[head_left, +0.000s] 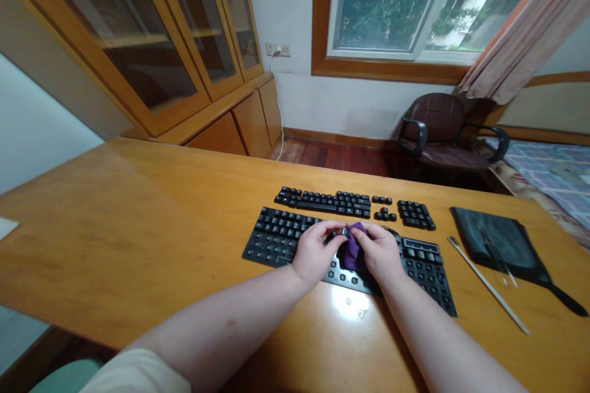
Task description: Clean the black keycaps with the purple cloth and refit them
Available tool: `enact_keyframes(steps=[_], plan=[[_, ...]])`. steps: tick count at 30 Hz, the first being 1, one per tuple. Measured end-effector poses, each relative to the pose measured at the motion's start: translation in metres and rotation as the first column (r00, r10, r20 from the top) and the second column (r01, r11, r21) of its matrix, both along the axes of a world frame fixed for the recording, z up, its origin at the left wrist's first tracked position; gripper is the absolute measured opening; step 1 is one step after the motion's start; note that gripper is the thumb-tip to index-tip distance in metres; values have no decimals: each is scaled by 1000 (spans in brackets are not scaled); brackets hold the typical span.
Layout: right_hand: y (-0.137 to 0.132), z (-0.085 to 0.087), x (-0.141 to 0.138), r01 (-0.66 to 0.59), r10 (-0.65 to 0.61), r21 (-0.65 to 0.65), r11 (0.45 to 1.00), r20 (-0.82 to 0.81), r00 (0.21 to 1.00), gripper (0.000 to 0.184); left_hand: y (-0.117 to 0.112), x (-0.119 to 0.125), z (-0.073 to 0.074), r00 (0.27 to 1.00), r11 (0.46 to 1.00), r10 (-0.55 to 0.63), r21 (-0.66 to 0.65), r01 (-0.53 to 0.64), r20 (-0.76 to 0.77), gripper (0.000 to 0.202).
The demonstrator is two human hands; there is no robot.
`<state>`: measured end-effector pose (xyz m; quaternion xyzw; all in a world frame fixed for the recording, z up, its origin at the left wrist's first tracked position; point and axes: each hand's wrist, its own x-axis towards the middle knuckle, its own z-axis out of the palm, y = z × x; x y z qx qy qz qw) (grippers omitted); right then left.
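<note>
Over the middle of a black keyboard (276,239), my left hand (318,249) pinches a small black keycap (344,231) between thumb and fingers. Close beside it, my right hand (380,252) grips a purple cloth (354,252) that touches or nearly touches the keycap. Part of the keyboard is stripped of caps, with bare switches showing at the lower left, along the front and at the right. My hands hide the keyboard's centre. Behind it, loose black keycaps (334,201) lie in rows, with a number-pad block of keycaps (415,214) at their right end.
On the right of the wooden desk (138,227) lie a long pale stick (491,285) and a black pouch (500,239) with a wire tool (498,258) on it. Beyond the desk stand a dark red armchair (442,129) and a glass-fronted cabinet (184,43).
</note>
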<state>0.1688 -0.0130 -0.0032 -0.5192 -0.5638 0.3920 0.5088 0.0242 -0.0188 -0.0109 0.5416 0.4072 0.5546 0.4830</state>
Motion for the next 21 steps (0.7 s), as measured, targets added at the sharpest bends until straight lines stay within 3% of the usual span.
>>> enact_keyframes(steps=[7, 16, 21], plan=[[0, -3, 0, 12, -13, -23, 1000, -24, 1000, 19, -1, -3, -1, 979, 994, 93, 76, -81, -183, 17], [0, -1, 0, 70, -70, -25, 997, -6, 998, 23, 0, -7, 3, 956, 975, 166, 184, -123, -242, 23], [0, -3, 1, 72, -73, -34, 997, -7, 997, 24, 4, -20, 17, 890, 964, 183, 253, -80, -417, 26]])
